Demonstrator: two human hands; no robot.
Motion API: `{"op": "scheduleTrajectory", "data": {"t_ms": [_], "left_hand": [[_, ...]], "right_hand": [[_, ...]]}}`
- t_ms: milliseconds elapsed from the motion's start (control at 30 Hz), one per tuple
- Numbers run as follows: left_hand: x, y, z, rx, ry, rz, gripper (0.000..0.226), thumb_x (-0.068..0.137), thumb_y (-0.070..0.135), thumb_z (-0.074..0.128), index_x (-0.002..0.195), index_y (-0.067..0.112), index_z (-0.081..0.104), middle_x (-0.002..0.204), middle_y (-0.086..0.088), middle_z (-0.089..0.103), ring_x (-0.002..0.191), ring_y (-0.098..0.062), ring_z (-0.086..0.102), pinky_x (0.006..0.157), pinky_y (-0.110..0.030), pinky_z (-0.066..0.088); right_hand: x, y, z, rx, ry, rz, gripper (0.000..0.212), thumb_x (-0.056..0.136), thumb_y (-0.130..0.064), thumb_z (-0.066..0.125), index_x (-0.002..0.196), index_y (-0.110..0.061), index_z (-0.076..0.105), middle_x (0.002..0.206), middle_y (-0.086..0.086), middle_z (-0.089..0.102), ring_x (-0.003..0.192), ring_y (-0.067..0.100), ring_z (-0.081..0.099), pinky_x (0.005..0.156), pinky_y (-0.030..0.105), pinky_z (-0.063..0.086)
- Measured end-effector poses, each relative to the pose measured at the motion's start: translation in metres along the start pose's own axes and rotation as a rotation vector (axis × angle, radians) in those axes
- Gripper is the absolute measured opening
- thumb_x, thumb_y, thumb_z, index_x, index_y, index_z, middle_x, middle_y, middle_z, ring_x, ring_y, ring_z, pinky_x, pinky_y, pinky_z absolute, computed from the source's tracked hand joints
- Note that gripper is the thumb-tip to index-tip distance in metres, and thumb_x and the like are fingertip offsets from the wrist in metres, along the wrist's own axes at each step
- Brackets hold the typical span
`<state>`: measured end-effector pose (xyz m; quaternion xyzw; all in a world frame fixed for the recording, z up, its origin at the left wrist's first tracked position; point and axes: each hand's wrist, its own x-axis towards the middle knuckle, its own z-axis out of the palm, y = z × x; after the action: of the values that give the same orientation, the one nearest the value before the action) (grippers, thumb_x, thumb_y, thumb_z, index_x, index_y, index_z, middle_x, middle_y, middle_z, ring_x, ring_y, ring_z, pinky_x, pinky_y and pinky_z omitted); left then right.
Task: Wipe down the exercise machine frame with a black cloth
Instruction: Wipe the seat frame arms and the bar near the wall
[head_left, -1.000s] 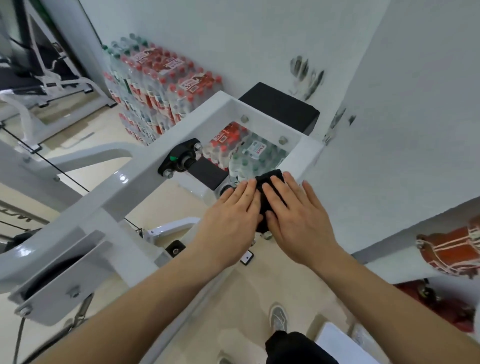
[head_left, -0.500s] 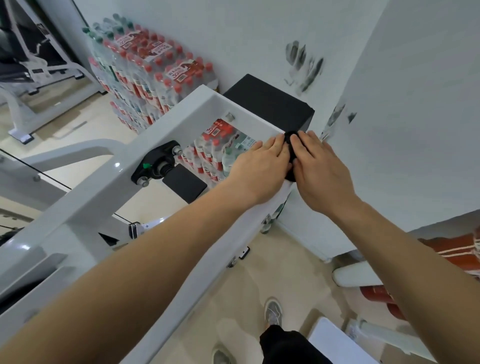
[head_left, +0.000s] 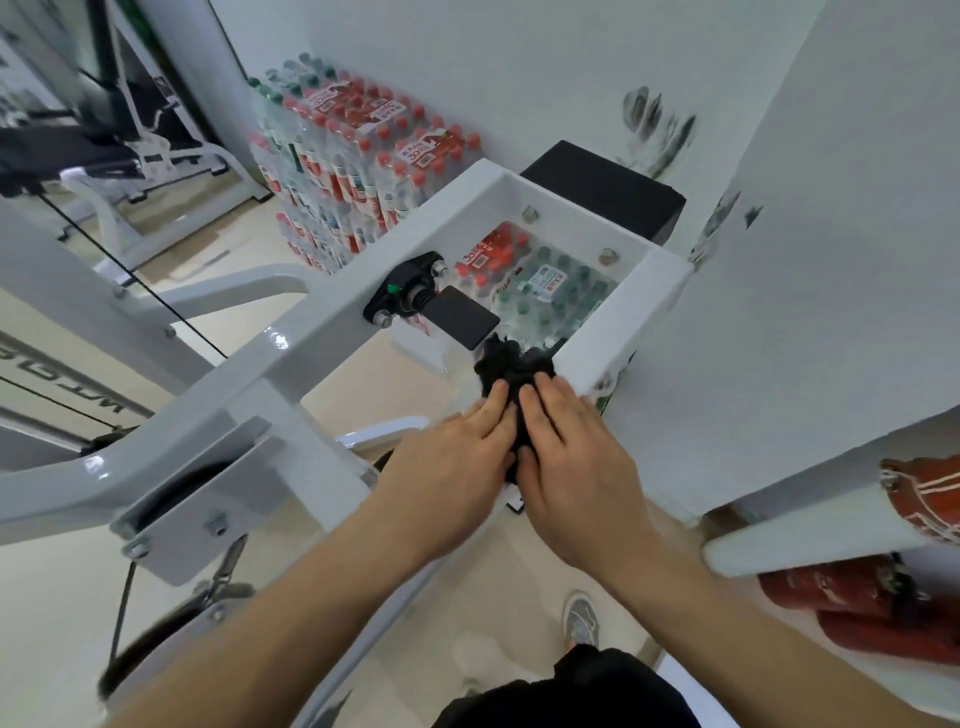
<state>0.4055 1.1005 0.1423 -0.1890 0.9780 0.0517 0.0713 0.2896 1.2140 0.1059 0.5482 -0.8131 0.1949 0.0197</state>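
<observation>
White-painted steel frame of the exercise machine, seen from above, with the black cloth bunched on the near end of its right-hand side bar. The left hand and the right hand lie side by side on the cloth, fingers straight and flat, pressing it down onto the metal rather than gripping it; part of the cloth spills out ahead of the fingertips towards the open middle of the frame. The wiping is judged to be under way, not finished. The cloth touches only this one bar. The far crossbar with its two bolts, the long beam carrying the black bracket, and the pulley housing lower left all lie apart from it. The paint looks equally glossy everywhere, with no visible line between dusty and clean metal, so which sections are already done cannot be told. Packs of bottled water and a black box stand behind the frame against the scuffed wall.
</observation>
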Motion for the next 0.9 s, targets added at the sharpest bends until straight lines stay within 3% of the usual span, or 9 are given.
{"op": "scheduleTrajectory", "data": {"t_ms": [133,200,300,400,533,700,767,833,900], "left_hand": [[-0.034,-0.007,0.008,0.0,0.042,0.033,0.056,0.104,0.027,0.038,0.157,0.013,0.028,0.165,-0.009,0.022,0.14,-0.021,0.045,0.101,-0.032,0.049],[-0.035,-0.007,0.01,0.012,0.074,0.062,0.055,0.103,0.022,0.042,0.155,0.008,0.032,0.163,-0.013,0.026,0.145,-0.024,0.038,0.111,-0.034,0.04],[-0.012,-0.004,0.009,0.019,0.053,0.069,0.059,0.103,0.025,0.016,0.16,0.012,0.01,0.168,-0.008,0.003,0.154,-0.022,0.011,0.123,-0.036,0.017],[0.03,0.007,0.002,0.078,0.104,0.091,0.064,0.097,0.025,0.007,0.16,0.01,0.008,0.168,-0.009,0.002,0.155,-0.023,0.007,0.125,-0.04,0.011],[0.097,0.027,-0.009,0.086,0.171,0.113,0.057,0.106,0.024,0.026,0.159,0.009,0.013,0.167,-0.011,0.006,0.154,-0.025,0.011,0.125,-0.043,0.015],[0.172,0.047,-0.028,0.07,0.169,0.134,0.056,0.108,0.028,0.026,0.159,0.01,0.013,0.167,-0.011,0.007,0.154,-0.025,0.014,0.124,-0.041,0.018],[0.192,0.055,-0.034,0.042,0.18,0.116,0.054,0.108,0.027,0.028,0.159,0.01,0.017,0.167,-0.009,0.012,0.152,-0.024,0.021,0.121,-0.039,0.027],[0.206,0.059,-0.037,-0.024,0.221,0.053,0.05,0.107,0.026,0.035,0.155,0.013,0.031,0.163,-0.004,0.028,0.139,-0.022,0.045,0.103,-0.036,0.048],[0.215,0.059,-0.044,-0.128,0.229,0.0,0.039,0.105,0.025,0.041,0.142,0.015,0.05,0.148,0.0,0.051,0.112,-0.025,0.063,0.084,-0.04,0.055]], "right_hand": [[-0.015,-0.018,0.004,0.003,0.006,-0.065,0.052,0.098,-0.029,0.041,0.142,-0.003,0.051,0.149,0.017,0.047,0.141,0.03,0.043,0.116,0.045,0.036],[-0.013,-0.015,0.002,-0.036,0.0,-0.094,0.051,0.1,-0.03,0.04,0.142,-0.004,0.052,0.148,0.016,0.049,0.14,0.028,0.045,0.116,0.044,0.036],[0.001,0.002,-0.004,-0.09,-0.014,-0.081,0.051,0.102,-0.03,0.035,0.143,-0.005,0.052,0.148,0.014,0.049,0.14,0.027,0.045,0.116,0.044,0.036],[0.02,0.031,-0.012,-0.114,-0.025,-0.022,0.05,0.103,-0.029,0.033,0.145,-0.006,0.049,0.151,0.013,0.046,0.143,0.028,0.04,0.118,0.044,0.032],[0.053,0.086,-0.028,-0.152,-0.043,0.047,0.048,0.105,-0.026,0.037,0.149,-0.008,0.043,0.155,0.011,0.041,0.146,0.028,0.034,0.121,0.043,0.026],[0.096,0.144,-0.044,-0.106,-0.034,0.101,0.046,0.104,-0.02,0.04,0.148,-0.006,0.044,0.154,0.012,0.042,0.146,0.029,0.033,0.121,0.041,0.025],[0.11,0.161,-0.05,-0.045,-0.027,0.124,0.045,0.103,-0.019,0.043,0.147,-0.008,0.047,0.153,0.01,0.044,0.146,0.029,0.034,0.12,0.041,0.027],[0.122,0.173,-0.055,0.024,-0.022,0.108,0.042,0.102,-0.016,0.048,0.143,-0.01,0.052,0.15,0.008,0.048,0.144,0.028,0.037,0.118,0.042,0.031],[0.133,0.181,-0.059,0.101,-0.026,0.06,0.04,0.1,-0.012,0.052,0.139,-0.011,0.058,0.148,0.005,0.052,0.14,0.023,0.044,0.113,0.037,0.038]]}}
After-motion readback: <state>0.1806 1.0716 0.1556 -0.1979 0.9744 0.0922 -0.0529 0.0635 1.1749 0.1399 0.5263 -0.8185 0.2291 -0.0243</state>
